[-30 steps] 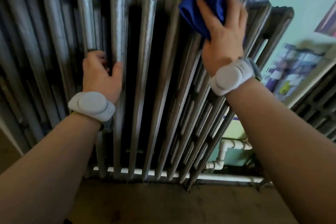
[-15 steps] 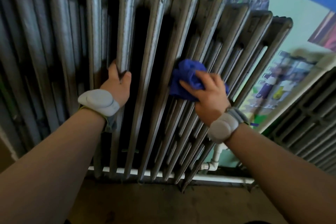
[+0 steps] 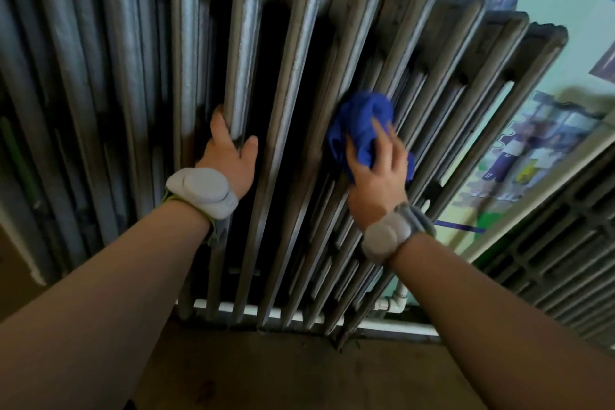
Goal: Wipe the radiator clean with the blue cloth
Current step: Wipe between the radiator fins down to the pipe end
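Observation:
A tall grey cast-iron radiator (image 3: 299, 60) with many vertical ribs fills the view. My right hand (image 3: 377, 173) holds a bunched blue cloth (image 3: 361, 123) and presses it against the ribs right of centre, about halfway up. My left hand (image 3: 229, 156) grips one rib left of centre, fingers wrapped behind it and thumb on the right side. Both wrists carry pale grey bands.
A white pipe (image 3: 392, 326) runs along the radiator's foot above a brown floor (image 3: 299, 373). To the right is a pale green wall with a poster (image 3: 519, 160). A second dark radiator (image 3: 565, 260) stands at the far right.
My right hand has dragged the blue cloth down from the top of the ribs to mid-height. My left hand has kept its grip on its rib.

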Available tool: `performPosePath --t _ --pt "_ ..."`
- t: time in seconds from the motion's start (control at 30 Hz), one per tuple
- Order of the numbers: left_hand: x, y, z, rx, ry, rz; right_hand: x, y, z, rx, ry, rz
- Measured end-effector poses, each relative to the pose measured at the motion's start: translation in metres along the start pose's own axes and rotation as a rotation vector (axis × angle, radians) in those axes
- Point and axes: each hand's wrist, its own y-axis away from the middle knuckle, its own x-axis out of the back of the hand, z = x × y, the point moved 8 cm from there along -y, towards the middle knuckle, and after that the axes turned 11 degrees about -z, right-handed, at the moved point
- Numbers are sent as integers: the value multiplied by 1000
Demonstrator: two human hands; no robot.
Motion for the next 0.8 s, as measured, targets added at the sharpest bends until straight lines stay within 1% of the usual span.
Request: performPosePath --t 0.1,0.17,0.2,0.27,0.37,0.4,0.47,0.53,0.63,0.7,0.73,0.8 --pt "-1 0 -3 -9 23 0 -16 26 -3 111 16 -169" --pt "-3 0 -2 -8 14 -6 -1 17 0 144 -24 -207" --pt "-3 1 -2 -8 7 -4 12 7 1 149 -57 -190" --pt "-3 3 0 -13 -9 23 43 -18 6 111 -97 -84" --pt "-3 4 1 -1 -27 37 69 -50 23 -70 -132 99" --pt "-3 4 0 3 -32 34 66 -54 23 -107 -132 128" --pt "-3 3 -3 9 -34 32 44 -45 12 -84 -54 151" --pt "-4 3 -5 19 -29 23 13 -18 2 -47 -12 128" --pt "-7 2 -9 19 -32 28 -13 22 -7 -28 -40 119" --pt "-6 3 -9 12 -32 40 -24 43 -13 16 -31 56" --pt "-6 3 -9 13 -37 43 -33 53 -14 33 -27 -26" --pt "-7 2 -9 13 -39 42 -43 64 -8 5 -83 -193"
